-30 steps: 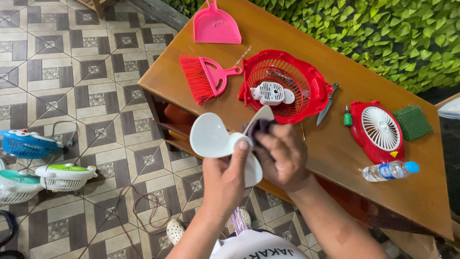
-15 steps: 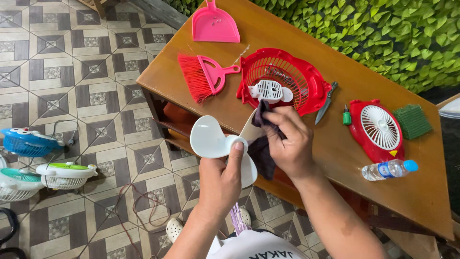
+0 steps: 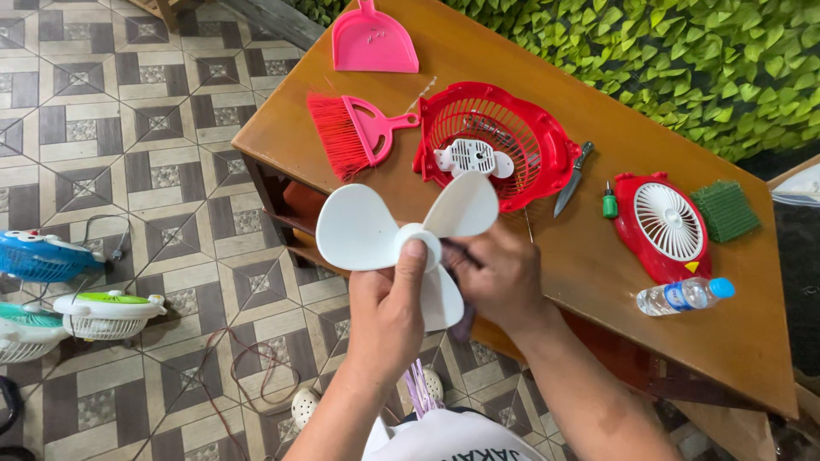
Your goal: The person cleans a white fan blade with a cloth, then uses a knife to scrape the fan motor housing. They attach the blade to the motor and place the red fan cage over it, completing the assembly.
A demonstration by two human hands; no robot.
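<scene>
left hand [image 3: 389,312]: clamped on the hub of the white fan blade [image 3: 401,235], thumb pressed on the hub front, fingers wrapped behind.
fan blade: three-lobed white plastic propeller, held up in the air over the near-left table edge; one lobe points left, one up-right, one down.
right hand [image 3: 495,277]: closed on a dark cloth [image 3: 461,320], tucked behind the lower lobe, touching the blade just right of the hub. Most of the cloth is hidden, so likely a wiping rag, can't confirm more.
table [image 3: 530,85]: brown wood, runs from far-left to near-right, lower shelf visible under the left corner.
red fan grille [image 3: 530,141]: just beyond the blade on the table, round cage, with a white motor cover [image 3: 472,158] lying inside it.
red hand brush [image 3: 354,132]: left of the grille, bristles pointing left.
pink dustpan [image 3: 373,41]: far-left end of table, apart from the brush.
knife [image 3: 571,179]: right of the grille, just beside its rim.
green screwdriver [image 3: 609,203]: small, between knife and red fan housing [image 3: 659,224].
fan housing: red with white round vent, right part of table.
green scrub pad [image 3: 724,210]: touching or just beside the housing's right side.
water bottle [image 3: 683,295]: lying on its side, blue cap, near-right of housing.
floor, left: blue fan [image 3: 43,254] and green-and-white fan [image 3: 107,314] on patterned tiles, cables trailing.
far side: leafy green wall [image 3: 683,60].
</scene>
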